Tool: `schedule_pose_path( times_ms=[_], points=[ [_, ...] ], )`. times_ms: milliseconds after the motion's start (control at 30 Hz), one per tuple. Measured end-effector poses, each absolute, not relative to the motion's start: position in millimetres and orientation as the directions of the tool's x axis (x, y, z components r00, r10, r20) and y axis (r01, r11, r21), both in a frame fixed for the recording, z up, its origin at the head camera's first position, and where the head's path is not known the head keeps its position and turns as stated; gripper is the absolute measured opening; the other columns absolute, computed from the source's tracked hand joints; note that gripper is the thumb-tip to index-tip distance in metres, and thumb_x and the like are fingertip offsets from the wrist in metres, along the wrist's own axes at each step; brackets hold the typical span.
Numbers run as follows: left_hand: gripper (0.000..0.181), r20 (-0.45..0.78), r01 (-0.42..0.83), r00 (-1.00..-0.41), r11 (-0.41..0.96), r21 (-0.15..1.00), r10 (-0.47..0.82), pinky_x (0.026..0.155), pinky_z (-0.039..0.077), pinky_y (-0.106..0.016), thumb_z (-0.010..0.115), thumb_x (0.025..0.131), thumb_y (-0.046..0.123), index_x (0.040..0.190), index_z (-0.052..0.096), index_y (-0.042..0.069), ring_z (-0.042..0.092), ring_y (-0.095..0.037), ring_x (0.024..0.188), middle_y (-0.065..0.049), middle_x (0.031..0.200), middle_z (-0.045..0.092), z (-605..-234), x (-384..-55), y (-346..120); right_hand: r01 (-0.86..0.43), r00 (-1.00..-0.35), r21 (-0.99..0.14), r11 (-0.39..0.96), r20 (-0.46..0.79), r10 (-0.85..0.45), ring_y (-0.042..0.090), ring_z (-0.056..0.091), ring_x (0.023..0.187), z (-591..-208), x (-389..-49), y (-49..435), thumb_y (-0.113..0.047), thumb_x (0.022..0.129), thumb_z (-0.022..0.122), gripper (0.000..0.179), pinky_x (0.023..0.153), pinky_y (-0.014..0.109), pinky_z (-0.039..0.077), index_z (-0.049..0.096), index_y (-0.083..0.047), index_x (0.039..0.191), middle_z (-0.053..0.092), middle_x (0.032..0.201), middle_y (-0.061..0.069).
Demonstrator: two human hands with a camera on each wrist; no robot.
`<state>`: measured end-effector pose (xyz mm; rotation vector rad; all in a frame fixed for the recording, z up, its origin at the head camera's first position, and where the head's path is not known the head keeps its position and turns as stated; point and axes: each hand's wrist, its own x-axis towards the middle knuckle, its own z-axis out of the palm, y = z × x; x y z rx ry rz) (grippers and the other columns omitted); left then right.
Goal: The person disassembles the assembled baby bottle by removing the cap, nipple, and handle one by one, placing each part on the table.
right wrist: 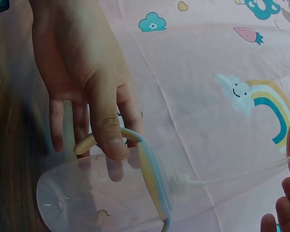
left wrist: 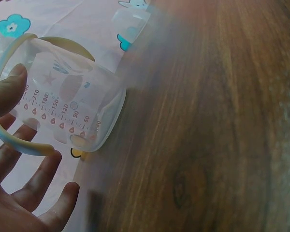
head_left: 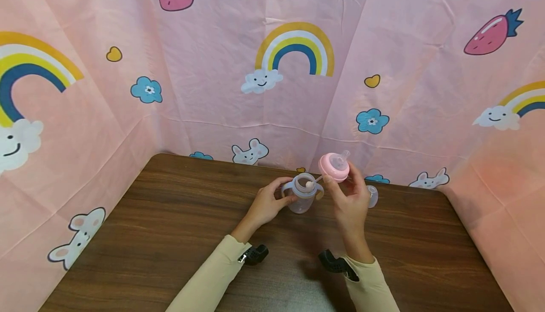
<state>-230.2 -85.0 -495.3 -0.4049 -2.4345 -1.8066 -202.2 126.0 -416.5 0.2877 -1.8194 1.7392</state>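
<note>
A clear baby bottle [head_left: 301,204] with two curved handles stands uncapped on the table. My left hand [head_left: 269,204] grips it from the left side, thumb across its wall, as the left wrist view shows with the printed measuring scale [left wrist: 55,113]. Above and right of the mouth, my right hand [head_left: 352,203] holds a pink bottle collar [head_left: 334,167] fitted with a clear nipple [head_left: 339,160], tilted. From the collar a thin straw [right wrist: 232,176] runs to the bottle; its pale weighted end [head_left: 309,185] is at the bottle's mouth. Only a few right fingertips [right wrist: 286,208] show in the right wrist view.
A clear dome cap [head_left: 373,196] sits on the wooden table [head_left: 170,217], just right of my right hand. Behind the table's back edge hangs a pink printed cloth [head_left: 213,89], which also encloses the left and right sides.
</note>
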Motion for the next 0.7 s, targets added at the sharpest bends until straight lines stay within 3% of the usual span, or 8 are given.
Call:
schedule_pose_path(
  times_ms=[700],
  points=[
    [0.052,0.218,0.256,-0.962,0.263,0.93,0.166,0.102,0.059,-0.052,0.086,0.099,0.015,0.147,0.067,0.012,0.071,-0.032,0.123,-0.013,0.138,0.072,-494.6,-228.9,-85.0,-0.541,-0.802,-0.84,0.036,0.528,0.28,0.02,0.069,0.108,-409.0,-200.4,129.7,0.007,0.094,0.08,0.052,0.098,0.023,0.057,0.065,0.007,0.144,0.071,0.129,0.006]
  ],
)
